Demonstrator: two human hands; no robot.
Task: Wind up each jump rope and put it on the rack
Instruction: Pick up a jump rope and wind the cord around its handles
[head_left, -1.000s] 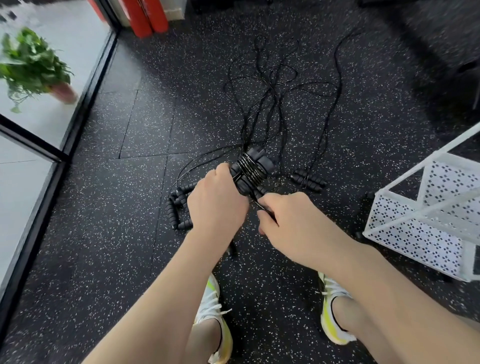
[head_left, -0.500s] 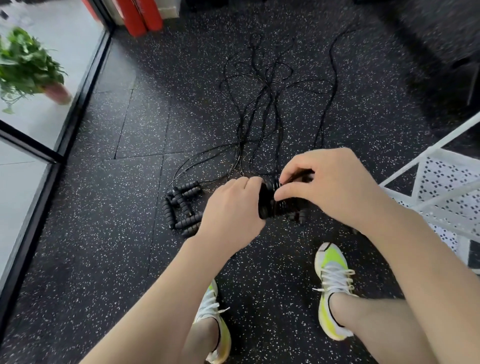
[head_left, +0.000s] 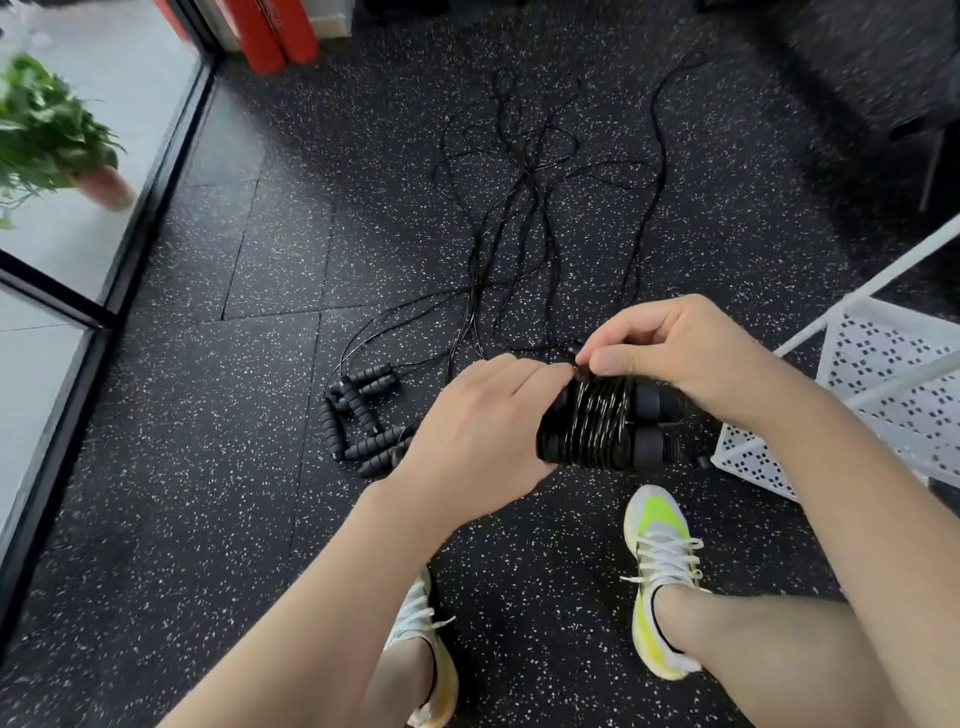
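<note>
Since 0.5 s ago the wound jump rope (head_left: 605, 425) sits a bit more in the open betw. the hands, its cord wraps & 2 paired handles now plain to see; the hands are about where they were. Both forearms reach fwd & down from a crouch over the floor (head_left: 208, 467). Left hand (head_left: 480, 434) curls round the bundle's left end, gripping it. Right hand (head_left: 670, 353) arches over the top, thumb & forefinger pinching the cord end at the wraps. Bundle is held above the floor, just left of the white rack (head_left: 883, 395). Loose ropes (head_left: 524, 218) trail ahead; spare handles (head_left: 358, 415) lie left of the left hand.
</note>
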